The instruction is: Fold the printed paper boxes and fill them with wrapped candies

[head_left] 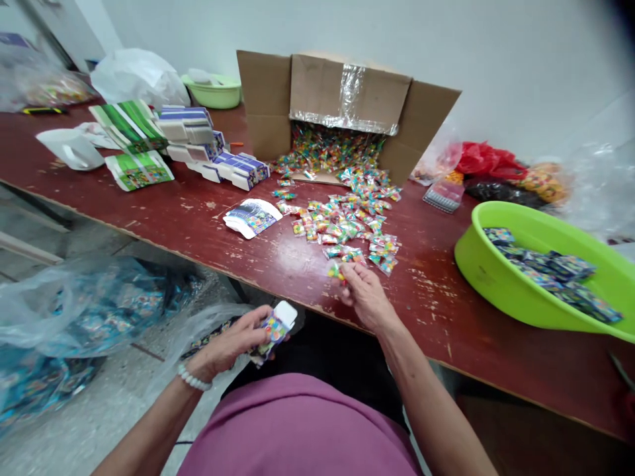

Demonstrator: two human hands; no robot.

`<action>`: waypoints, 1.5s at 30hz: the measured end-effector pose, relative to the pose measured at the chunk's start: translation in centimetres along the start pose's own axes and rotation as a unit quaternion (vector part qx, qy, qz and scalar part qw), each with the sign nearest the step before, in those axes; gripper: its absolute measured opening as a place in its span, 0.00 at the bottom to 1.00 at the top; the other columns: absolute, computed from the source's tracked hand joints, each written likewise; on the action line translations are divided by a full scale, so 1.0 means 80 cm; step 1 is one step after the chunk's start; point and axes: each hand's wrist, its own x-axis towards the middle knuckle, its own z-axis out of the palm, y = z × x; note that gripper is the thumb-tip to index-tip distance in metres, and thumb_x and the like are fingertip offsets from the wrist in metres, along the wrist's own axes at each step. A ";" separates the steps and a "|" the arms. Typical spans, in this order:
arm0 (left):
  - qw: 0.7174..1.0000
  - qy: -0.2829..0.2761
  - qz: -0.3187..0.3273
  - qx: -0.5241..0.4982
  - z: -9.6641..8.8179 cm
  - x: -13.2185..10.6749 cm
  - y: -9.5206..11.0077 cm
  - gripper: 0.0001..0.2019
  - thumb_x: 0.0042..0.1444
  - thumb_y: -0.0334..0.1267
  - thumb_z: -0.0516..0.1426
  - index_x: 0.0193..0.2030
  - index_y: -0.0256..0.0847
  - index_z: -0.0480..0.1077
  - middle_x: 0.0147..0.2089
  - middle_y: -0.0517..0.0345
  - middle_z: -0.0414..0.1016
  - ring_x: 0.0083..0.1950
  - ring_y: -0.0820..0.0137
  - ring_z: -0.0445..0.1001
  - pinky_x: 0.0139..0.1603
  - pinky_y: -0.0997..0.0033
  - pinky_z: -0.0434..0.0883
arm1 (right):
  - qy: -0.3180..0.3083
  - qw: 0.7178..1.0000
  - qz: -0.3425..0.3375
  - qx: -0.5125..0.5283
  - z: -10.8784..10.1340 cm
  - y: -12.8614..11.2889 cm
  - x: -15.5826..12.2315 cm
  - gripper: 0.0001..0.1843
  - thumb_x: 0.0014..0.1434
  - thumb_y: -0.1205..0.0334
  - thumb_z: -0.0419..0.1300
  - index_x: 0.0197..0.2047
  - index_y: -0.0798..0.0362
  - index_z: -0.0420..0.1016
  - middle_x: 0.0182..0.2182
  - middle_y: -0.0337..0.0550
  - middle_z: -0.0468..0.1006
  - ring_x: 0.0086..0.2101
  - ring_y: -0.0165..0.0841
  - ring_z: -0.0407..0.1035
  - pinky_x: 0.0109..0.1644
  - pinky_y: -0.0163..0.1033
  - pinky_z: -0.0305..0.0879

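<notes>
My left hand (242, 338) is wrapped round a small printed candy box (272, 332), whose white end flap stands up and open. It is held below the table's front edge. Over that edge, my right hand (366, 295) pinches a small clear candy packet (335, 272) with yellow and green pieces inside. Just beyond it lies a loose spread of similar candy packets (337, 228). They spill from a large cardboard carton (351, 92) tipped toward me. A flattened box (253, 217) lies left of the packets.
Bundled purple box blanks (243, 169) and green box blanks (139, 169) lie at the left near a white mug (69, 147). A green basin (526, 297) with several filled boxes stands at the right. Bags of blue packets (114, 317) rest on the floor.
</notes>
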 end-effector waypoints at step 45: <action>0.945 0.091 0.091 -0.301 0.078 0.009 0.026 0.22 0.50 0.54 0.61 0.41 0.36 0.71 0.25 0.56 0.76 0.20 0.71 0.71 0.18 0.73 0.69 | -0.180 0.981 -0.024 -0.073 0.042 0.016 -0.057 0.17 0.58 0.54 0.62 0.49 0.53 0.75 0.33 0.39 0.77 0.31 0.29 0.69 0.35 0.34 0.65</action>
